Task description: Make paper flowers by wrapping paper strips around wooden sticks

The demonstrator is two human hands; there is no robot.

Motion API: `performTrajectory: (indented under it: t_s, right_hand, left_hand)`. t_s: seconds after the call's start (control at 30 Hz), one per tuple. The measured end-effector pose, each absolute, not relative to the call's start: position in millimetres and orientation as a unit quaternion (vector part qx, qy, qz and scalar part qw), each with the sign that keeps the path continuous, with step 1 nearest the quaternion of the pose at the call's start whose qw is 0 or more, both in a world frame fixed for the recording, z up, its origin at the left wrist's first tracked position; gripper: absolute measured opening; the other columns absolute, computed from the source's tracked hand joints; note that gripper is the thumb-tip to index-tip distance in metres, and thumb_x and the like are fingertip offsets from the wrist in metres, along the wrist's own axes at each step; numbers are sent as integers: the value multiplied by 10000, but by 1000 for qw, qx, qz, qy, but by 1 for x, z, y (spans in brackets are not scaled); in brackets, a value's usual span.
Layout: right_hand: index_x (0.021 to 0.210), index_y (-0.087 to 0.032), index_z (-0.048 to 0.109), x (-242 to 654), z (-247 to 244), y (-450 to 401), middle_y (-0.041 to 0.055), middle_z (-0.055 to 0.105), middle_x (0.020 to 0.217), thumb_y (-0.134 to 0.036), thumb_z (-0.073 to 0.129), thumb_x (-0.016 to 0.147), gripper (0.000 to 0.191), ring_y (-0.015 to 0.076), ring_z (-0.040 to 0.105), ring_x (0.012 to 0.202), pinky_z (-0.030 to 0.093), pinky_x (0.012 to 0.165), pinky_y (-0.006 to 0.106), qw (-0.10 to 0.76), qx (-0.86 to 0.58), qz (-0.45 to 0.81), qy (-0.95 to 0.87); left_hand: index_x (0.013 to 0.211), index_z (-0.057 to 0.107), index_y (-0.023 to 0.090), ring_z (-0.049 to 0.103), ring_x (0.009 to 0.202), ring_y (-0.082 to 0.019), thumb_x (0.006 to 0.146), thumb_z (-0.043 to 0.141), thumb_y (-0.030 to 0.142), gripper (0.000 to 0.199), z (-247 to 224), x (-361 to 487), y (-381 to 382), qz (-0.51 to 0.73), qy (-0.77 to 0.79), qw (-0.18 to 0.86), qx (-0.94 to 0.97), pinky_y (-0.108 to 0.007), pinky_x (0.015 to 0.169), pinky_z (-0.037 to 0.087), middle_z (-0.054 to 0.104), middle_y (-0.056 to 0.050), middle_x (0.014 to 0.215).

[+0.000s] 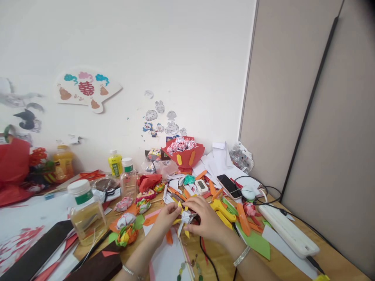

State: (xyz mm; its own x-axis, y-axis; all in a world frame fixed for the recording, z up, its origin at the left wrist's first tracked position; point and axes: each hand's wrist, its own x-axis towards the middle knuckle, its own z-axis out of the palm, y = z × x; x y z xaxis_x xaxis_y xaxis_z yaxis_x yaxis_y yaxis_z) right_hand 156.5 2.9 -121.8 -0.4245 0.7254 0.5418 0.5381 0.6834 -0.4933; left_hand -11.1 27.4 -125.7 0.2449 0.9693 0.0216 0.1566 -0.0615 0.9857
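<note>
- White-and-yellow folded-paper piece with pointed strips (185, 217), low centre of the view, between both hands above the cluttered wooden desk (222, 255).
- Left hand (167, 219), at nine o'clock of it: narrow grip, fingertips pinching a yellow point. Squeeze too hard and that tip could crease or tear.
- Right hand (206, 220), at three o'clock: grip curved, thumb and fingers apart around the paper; whether it truly pinches, can't tell. Uneven support there could let the strips twist or spring loose.
- Down at six o'clock, a thin pale stick (186, 253); a dropping hand might knock it askew.
- Black cable (204, 255) at five o'clock, close to the right forearm; a sleeve-less wrist with its silver bracelet (241, 256) could snag it.
- Orange-and-green crumpled-paper flower (128, 235) at eight o'clock, near the left forearm: one sideways swing might flatten it.
</note>
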Motion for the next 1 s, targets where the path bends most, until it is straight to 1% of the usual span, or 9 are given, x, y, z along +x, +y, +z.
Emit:
performTrajectory:
  t_s: [0.07, 0.13, 0.3, 0.4, 0.63, 0.7, 0.8, 0.9, 1.0]
  right_hand:
    - [1171, -264, 510, 153, -125, 2, 49, 503, 1154, -296, 733, 637, 580, 234, 427, 1084, 354, 923, 375, 383, -396, 109, -828]
    - [1149, -256, 517, 150, -129, 3, 47, 511, 1134, -253, 723, 656, 535, 228, 427, 1080, 352, 928, 373, 392, -403, 100, -821]
    - [1092, -261, 538, 151, -128, 5, 30, 525, 1103, -195, 689, 691, 434, 212, 432, 1067, 356, 928, 373, 392, -398, 106, -823]
    - [1103, -266, 531, 155, -126, 6, 30, 521, 1117, -217, 685, 696, 437, 216, 428, 1079, 352, 938, 381, 401, -389, 118, -821]
    - [1067, -219, 521, 161, -128, 14, 85, 512, 1126, -283, 550, 799, 277, 223, 455, 1082, 369, 936, 387, 568, -406, 128, -705]
    - [1014, -203, 531, 159, -131, 17, 89, 550, 1060, -298, 531, 801, 232, 218, 512, 1000, 411, 886, 379, 592, -418, 163, -670]
    - [937, -190, 525, 155, -135, 22, 64, 604, 897, -337, 538, 786, 212, 192, 583, 836, 474, 769, 345, 599, -411, 280, -628]
    - [879, -188, 509, 152, -138, 27, 42, 613, 817, -362, 602, 727, 249, 183, 599, 782, 489, 722, 325, 619, -390, 360, -579]
    - [798, -184, 520, 152, -139, 29, 34, 608, 777, -367, 646, 677, 253, 179, 597, 746, 489, 689, 313, 627, -390, 384, -554]
  left_hand:
    - [617, 452, 194, 377, 514, -94, 584, 570, 606, 430, -127, -9, 27, 406, 463, 503, 606, -209, 468, 330, 378, 73, 561]
    - [609, 459, 189, 367, 507, -91, 582, 572, 621, 447, -128, -7, 27, 399, 458, 505, 613, -207, 457, 328, 379, 74, 552]
    - [648, 487, 181, 399, 534, -95, 598, 586, 621, 454, -128, -7, 27, 388, 439, 525, 617, -215, 480, 376, 409, 71, 573]
    - [631, 471, 181, 415, 539, -97, 595, 603, 610, 450, -126, -10, 26, 397, 440, 528, 608, -220, 495, 391, 410, 72, 571]
    - [748, 516, 180, 529, 706, -142, 653, 638, 521, 375, -125, -10, 26, 482, 353, 561, 573, -265, 691, 435, 557, 19, 717]
    - [770, 526, 183, 538, 732, -151, 646, 647, 520, 379, -125, -8, 26, 502, 346, 558, 563, -266, 702, 434, 584, 4, 763]
    - [763, 529, 189, 549, 733, -153, 616, 688, 487, 368, -126, -7, 26, 523, 333, 567, 542, -256, 685, 432, 586, 0, 779]
    - [723, 518, 195, 554, 716, -145, 558, 751, 413, 359, -126, -6, 23, 527, 326, 582, 527, -250, 677, 427, 585, 6, 777]
    - [680, 500, 198, 535, 651, -123, 533, 775, 353, 348, -124, -5, 20, 503, 328, 595, 534, -242, 653, 414, 576, 27, 725]
